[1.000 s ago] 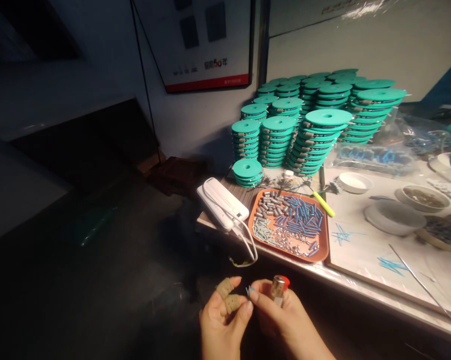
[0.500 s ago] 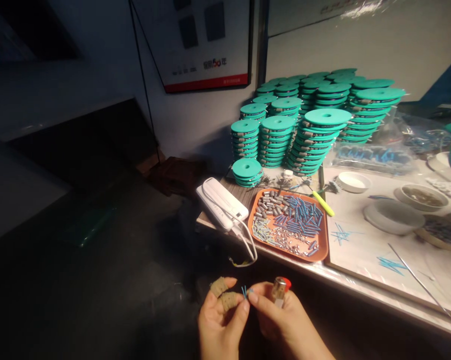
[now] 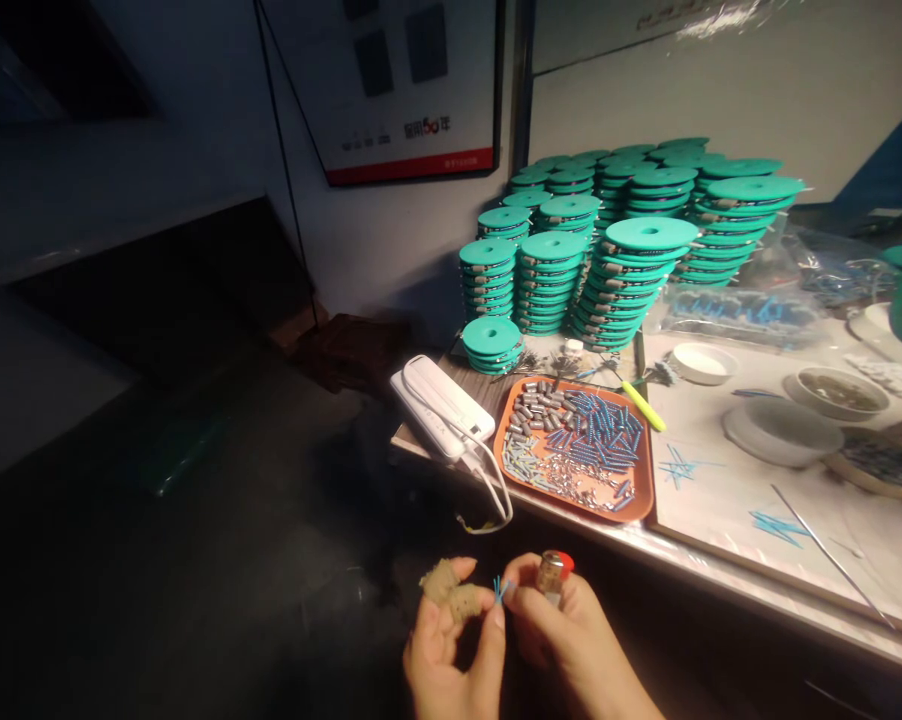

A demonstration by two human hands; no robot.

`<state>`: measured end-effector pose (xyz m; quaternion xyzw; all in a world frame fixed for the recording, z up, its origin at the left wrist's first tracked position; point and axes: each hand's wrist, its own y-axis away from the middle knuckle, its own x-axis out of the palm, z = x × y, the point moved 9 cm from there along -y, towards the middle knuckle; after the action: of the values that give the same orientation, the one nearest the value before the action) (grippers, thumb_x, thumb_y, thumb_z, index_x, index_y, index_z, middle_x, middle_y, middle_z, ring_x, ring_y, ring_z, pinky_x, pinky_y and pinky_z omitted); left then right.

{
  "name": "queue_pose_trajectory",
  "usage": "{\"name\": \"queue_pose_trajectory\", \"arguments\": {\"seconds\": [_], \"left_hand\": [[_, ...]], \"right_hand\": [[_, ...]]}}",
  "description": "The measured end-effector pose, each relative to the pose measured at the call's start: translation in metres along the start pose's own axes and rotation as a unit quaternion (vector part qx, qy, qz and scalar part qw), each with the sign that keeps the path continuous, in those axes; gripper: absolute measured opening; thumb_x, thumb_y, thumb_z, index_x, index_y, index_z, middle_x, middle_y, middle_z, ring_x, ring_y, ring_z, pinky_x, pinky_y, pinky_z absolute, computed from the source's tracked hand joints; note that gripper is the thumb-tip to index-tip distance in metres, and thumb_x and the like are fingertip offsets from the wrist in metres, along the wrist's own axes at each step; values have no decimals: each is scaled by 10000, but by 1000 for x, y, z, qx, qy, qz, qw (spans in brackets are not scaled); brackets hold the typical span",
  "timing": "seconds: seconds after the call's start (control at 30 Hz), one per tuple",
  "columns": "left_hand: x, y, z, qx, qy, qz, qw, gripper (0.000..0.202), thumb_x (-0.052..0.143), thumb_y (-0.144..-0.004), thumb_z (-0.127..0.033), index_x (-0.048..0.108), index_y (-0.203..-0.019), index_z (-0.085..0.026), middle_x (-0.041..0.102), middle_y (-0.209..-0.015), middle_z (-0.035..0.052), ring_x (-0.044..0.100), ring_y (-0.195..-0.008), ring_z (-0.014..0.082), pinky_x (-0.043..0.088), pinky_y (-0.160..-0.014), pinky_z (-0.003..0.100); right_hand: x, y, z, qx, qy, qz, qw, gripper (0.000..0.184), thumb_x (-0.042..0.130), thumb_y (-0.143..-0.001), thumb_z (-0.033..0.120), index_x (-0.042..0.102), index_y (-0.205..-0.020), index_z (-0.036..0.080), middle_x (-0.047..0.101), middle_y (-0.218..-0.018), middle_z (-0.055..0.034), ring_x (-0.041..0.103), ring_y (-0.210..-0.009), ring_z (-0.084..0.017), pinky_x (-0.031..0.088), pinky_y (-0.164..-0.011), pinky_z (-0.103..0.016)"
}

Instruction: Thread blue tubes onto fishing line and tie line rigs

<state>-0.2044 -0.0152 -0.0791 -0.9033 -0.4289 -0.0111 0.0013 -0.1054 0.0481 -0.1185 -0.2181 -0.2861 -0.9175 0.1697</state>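
Clearly seeing a bench bearing stacked green spools and an orange tray of small parts. In front, holding left hand beside right hand, with a red-topped lighter in the right grip and thin blue strands pinched in the left, just by right fingertips.

Workshop: stacked green spools, parts tray.

Two fingers of the left hand wear tan, tube-shaped fabric bandage wraps, slightly rumpled; the right hand is bare to the wrist.
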Motion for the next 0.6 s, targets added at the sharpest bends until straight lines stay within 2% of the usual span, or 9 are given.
{"name": "queue_pose_trajectory", "arguments": {"seconds": [0.1, 0.17, 0.23, 0.4, 0.5, 0.6], "left_hand": [[-3, 5, -13, 77, -61, -29, 995, 308, 667, -596, -94, 639, -860, -249, 686, -620, -56, 630, -568, 76, 474, -639, 106], [-3, 6, -14, 85, -66, -29, 994, 300, 661, -595, -87, 639, -844, -252, 684, -603, -64, 629, -556, 74, 471, -639, 107], [-3, 5, -13, 69, -47, -25, 996, 286, 662, -590, -97, 628, -833, -245, 678, -591, -64, 626, -553, 79, 475, -637, 118], [-4, -2, -1, -18, 21, -15, 1000, 324, 719, -576, -189, 565, -860, -219, 656, -553, -56, 612, -522, 87, 480, -568, 124], [-2, -6, 9, -70, 45, 11, 996, 378, 728, -589, -241, 519, -902, -209, 652, -531, -40, 607, -518, 90, 467, -547, 123], [-7, -9, 11, -76, 46, 1, 996, 409, 752, -552, -245, 534, -894, -191, 660, -565, -16, 619, -547, 113, 477, -559, 149]], "right_hand": [[-1, -1, 4, -10, 24, -13, 1000, 123, 561, -610, 255, 500, -587, 151, 330, -370, 107, 237, -343, -26, 146, -369, -183], [-4, -2, 6, -19, 45, -21, 999, 109, 553, -601, 242, 500, -576, 151, 331, -382, 103, 246, -351, -30, 154, -373, -185], [-6, -5, 6, -15, 42, -24, 999, 115, 562, -606, 248, 494, -584, 158, 322, -385, 106, 238, -351, -33, 153, -369, -186], [-7, -7, -1, 37, -96, 3, 995, 225, 621, -657, 346, 467, -674, 183, 288, -404, 123, 186, -380, -35, 155, -376, -172], [1, -4, 0, 22, -74, 42, 996, 276, 674, -629, 376, 526, -705, 156, 314, -377, 118, 199, -352, -27, 161, -362, -174], [4, -4, -2, 11, -11, 48, 999, 314, 721, -591, 386, 553, -678, 135, 329, -375, 110, 220, -331, -20, 154, -346, -174]]}}
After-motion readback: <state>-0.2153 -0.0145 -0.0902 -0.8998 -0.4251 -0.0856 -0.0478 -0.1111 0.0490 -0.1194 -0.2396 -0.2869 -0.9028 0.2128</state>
